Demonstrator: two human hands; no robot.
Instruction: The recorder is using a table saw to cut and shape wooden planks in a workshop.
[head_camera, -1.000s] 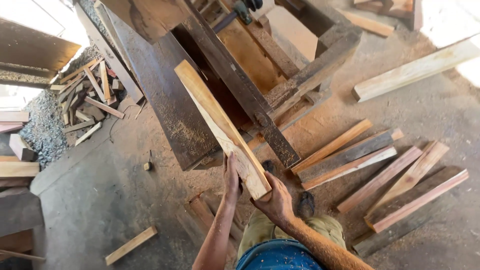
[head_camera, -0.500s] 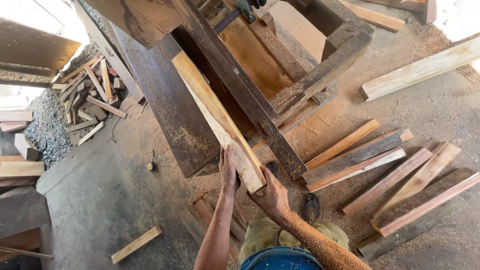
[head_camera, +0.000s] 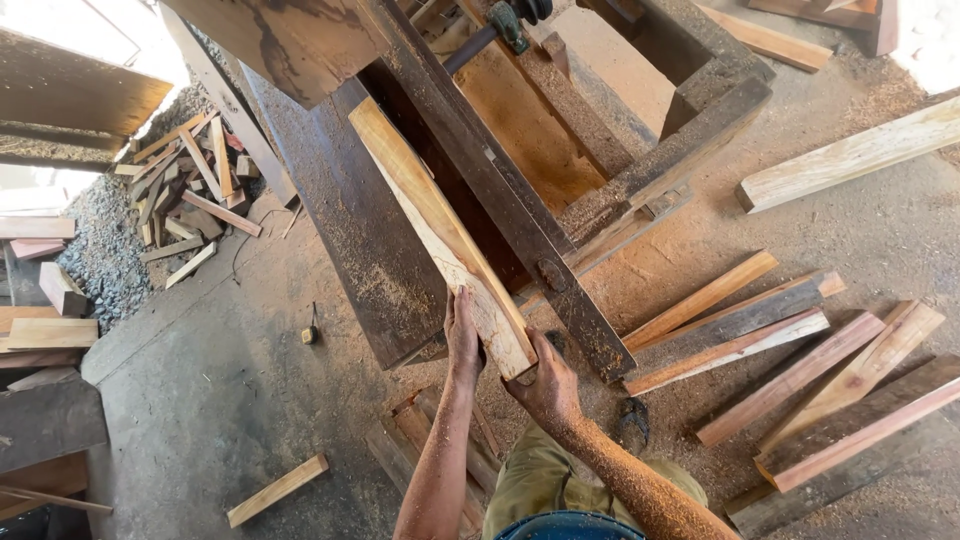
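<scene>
A long pale wooden plank (head_camera: 430, 215) lies slanted over the dark, sawdust-covered machine table (head_camera: 340, 230). Both my hands hold its near end. My left hand (head_camera: 462, 332) grips the plank's left edge. Under the end corner, my right hand (head_camera: 545, 382) cups the plank. My forearms are dusted with sawdust. The plank runs along a dark metal rail (head_camera: 500, 190) of the woodworking machine.
Several cut wooden slats (head_camera: 790, 345) lie on the floor at right. A long pale board (head_camera: 850, 155) lies farther right. Scrap offcuts (head_camera: 185, 195) are piled at left by gravel. A short stick (head_camera: 277, 490) and a small tool (head_camera: 311, 333) lie on the concrete floor.
The plank has slid forward along the machine table, away from me, with both hands still on its near end.
</scene>
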